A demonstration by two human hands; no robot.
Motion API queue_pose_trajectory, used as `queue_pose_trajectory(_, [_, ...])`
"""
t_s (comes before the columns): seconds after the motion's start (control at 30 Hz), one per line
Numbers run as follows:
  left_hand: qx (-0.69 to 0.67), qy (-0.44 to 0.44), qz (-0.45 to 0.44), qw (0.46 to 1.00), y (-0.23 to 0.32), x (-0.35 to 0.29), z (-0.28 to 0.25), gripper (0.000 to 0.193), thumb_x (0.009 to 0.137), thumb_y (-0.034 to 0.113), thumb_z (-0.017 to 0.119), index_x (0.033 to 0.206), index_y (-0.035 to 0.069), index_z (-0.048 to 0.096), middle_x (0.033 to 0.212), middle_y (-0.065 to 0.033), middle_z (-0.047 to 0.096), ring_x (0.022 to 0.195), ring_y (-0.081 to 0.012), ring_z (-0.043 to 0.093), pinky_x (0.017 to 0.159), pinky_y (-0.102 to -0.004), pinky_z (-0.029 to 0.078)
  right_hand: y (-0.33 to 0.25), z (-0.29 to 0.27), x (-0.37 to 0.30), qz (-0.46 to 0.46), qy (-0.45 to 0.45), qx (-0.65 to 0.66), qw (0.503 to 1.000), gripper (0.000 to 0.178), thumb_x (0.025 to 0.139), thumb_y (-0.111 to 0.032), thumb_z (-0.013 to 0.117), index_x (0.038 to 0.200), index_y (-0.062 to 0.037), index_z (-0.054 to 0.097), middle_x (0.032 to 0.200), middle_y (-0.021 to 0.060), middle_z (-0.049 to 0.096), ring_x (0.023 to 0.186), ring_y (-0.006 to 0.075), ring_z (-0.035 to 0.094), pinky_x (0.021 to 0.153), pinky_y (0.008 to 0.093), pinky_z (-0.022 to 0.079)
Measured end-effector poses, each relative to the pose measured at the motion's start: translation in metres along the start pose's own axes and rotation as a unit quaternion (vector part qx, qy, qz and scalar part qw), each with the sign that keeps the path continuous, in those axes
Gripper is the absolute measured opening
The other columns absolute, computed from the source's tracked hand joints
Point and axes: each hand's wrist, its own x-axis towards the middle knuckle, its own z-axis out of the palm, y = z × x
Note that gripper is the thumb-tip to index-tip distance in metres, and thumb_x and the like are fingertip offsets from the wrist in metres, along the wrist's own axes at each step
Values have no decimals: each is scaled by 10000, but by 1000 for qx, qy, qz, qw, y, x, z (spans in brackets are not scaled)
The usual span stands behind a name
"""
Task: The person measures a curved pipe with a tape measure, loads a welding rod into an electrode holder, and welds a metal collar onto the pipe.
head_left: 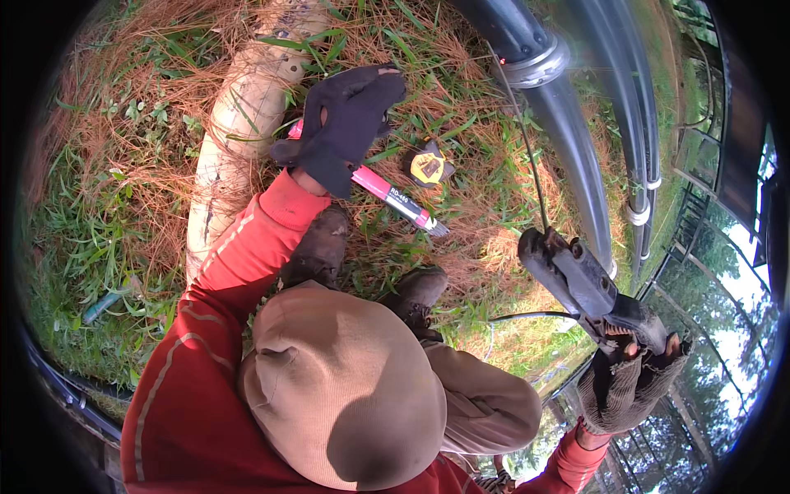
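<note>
My right hand, in a worn grey-brown glove with bare fingertips, is closed round the handle of a black welding electrode holder. A thin welding rod runs from its jaws up to the metal collar on a black pipe, with a small red glow where the tip meets it. My left hand, in a dark glove, has its fingers curled in; what they hold, if anything, is hidden. Beneath that hand passes a pink pack of welding rods, partly covered. Beside it lies a yellow-and-black tape measure.
A pale, spotted log or pole lies at the left. More black pipes run along the right, near metal framework. My bent knees and boots fill the lower middle. Grass and dry pine needles cover the ground.
</note>
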Motion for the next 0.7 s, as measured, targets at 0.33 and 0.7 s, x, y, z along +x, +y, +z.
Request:
queue_pose_trajectory(0.33, [4, -10, -4, 1000, 2, -2, -1, 338, 987, 263, 774, 1243, 43, 788, 1001, -15, 790, 777, -56, 636, 697, -284, 622, -10, -4, 15, 44, -12, 25, 999, 731, 871, -42, 865, 1549, -137, 611, 1638, 323, 459, 1448, 511, 549, 1065, 518, 562])
queue_pose_trajectory(0.7, [2, -11, -6, 1000, 2, -2, -2, 334, 988, 282, 775, 1232, 53, 793, 1006, -2, 790, 772, -43, 630, 693, -281, 619, -9, 7, 13, 42, -9, 83, 996, 718, 874, -49, 821, 1555, -153, 619, 1646, 323, 450, 1474, 518, 521, 1103, 533, 537])
